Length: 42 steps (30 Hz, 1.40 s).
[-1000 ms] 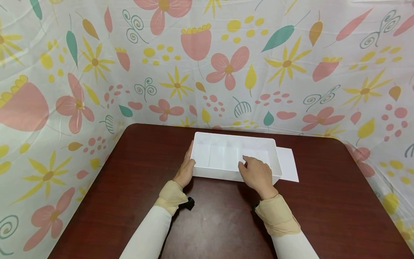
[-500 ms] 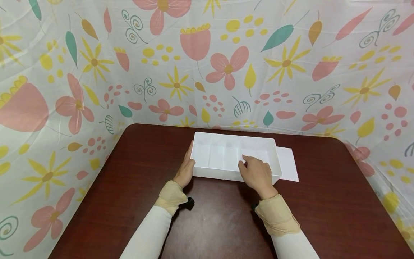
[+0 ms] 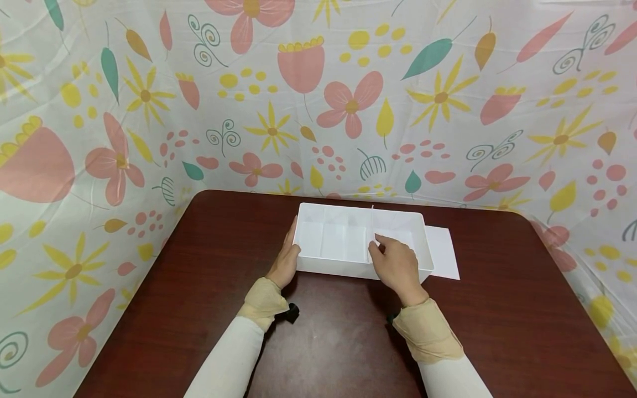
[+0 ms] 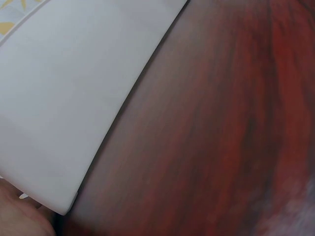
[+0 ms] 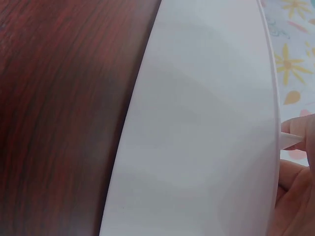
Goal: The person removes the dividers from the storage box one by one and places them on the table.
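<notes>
A white rectangular box (image 3: 335, 267) with compartments lies near the back of the table. My left hand (image 3: 285, 261) rests along its left end, fingers fairly straight against the outer wall and thumb at the front corner. In the head view my right hand (image 3: 397, 268) reaches over the front rim and pinches a thin white divider (image 3: 371, 218) between thumb and forefinger. The divider's far end stands up above the back rim. From the right wrist, the divider (image 5: 289, 140) shows between the fingertips, just beyond the box's rim. The right hand hides its near part.
Under the box's right end, a flat white sheet (image 3: 444, 253) sticks out onto the dark red-brown table (image 3: 328, 342). A flowered cloth (image 3: 348, 138) hangs behind the table and along its left side.
The divider has come up, so that its edge now stands above the box's rim. My right thumb and fingers have shifted slightly with it. The left hand and box keep their place.
</notes>
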### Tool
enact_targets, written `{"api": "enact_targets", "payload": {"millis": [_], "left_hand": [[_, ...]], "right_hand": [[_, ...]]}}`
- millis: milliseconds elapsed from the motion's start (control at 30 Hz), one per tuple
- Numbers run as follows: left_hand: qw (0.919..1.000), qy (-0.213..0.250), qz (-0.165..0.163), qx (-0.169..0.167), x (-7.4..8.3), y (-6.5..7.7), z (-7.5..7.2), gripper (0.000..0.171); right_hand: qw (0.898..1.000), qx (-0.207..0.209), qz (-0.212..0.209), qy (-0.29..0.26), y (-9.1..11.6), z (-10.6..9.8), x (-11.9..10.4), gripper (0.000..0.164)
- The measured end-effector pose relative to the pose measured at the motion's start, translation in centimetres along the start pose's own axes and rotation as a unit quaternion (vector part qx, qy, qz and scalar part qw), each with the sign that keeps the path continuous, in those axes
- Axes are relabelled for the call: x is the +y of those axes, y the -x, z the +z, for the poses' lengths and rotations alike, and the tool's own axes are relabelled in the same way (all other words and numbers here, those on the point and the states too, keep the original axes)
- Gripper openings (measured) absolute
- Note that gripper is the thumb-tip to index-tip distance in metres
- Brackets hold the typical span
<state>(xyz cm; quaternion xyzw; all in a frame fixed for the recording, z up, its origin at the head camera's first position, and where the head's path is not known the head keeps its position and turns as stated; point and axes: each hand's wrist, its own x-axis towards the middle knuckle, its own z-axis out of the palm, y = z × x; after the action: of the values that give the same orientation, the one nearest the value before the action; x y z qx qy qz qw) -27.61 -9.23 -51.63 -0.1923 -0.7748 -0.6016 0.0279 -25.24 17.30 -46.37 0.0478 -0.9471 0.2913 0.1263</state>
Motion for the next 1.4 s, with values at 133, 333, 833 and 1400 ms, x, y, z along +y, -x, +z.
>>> {"api": "enact_targets", "payload": {"millis": [133, 333, 833, 1400], "left_hand": [[0.9999, 0.008, 0.005, -0.007, 2.0, 0.4, -0.2, 0.069], [0.9999, 0.008, 0.006, -0.010, 2.1, 0.3, -0.3, 0.070], [0.9997, -0.020, 0.010, 0.003, -1.3, -0.4, 0.0, 0.070], [0.9998, -0.019, 0.010, 0.000, -0.2, -0.1, 0.0, 0.069]], "right_hand": [[1.000, 0.008, 0.006, -0.024, 0.0, -0.2, -0.2, 0.040], [0.999, 0.017, 0.001, -0.050, 0.1, -0.6, -0.6, 0.042], [0.999, 0.014, -0.025, -0.024, 0.1, -1.0, -0.9, 0.045], [0.994, 0.093, -0.048, -0.037, 0.3, -1.4, -1.6, 0.043]]}}
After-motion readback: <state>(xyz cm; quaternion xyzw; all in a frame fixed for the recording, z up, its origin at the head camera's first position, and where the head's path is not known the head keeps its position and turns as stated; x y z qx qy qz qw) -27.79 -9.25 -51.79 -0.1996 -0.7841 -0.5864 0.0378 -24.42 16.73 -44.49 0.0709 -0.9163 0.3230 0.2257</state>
